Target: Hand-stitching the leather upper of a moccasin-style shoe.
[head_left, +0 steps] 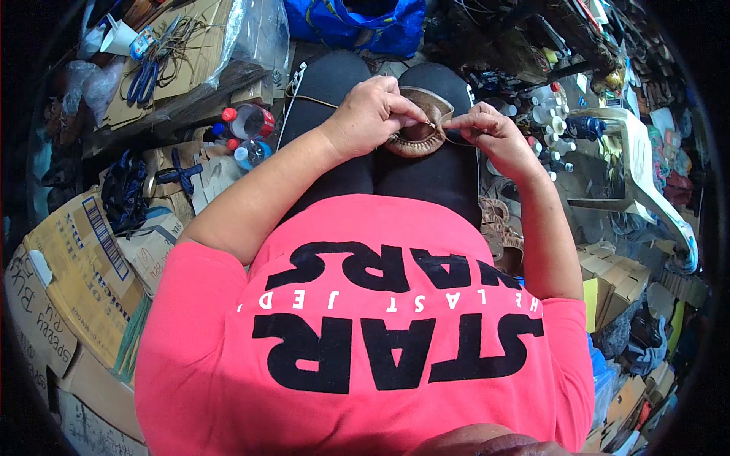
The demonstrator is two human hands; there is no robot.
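A brown leather moccasin-style shoe [417, 146] rests over my thighs, its toe edge gathered into puckered stitches. My left hand [372, 115] reaches over it, thumb and forefinger pinched at the rim of the opening. From the other side, my right hand [498, 137] is closed, its thumb and forefinger pinching at the shoe's right edge. A thin thread seems to run by the right fingers; whether a needle is there is too small to tell. A light cord [314, 99] crosses my left thigh toward the left hand.
Plastic bottles [251, 152] stand left of my legs, more [549, 125] to the right. A cardboard-topped surface [179, 68] at far left holds blue-handled scissors [142, 82]. A white plastic chair [646, 167] lies right. More stitched brown shoes [498, 228] sit beside my right thigh.
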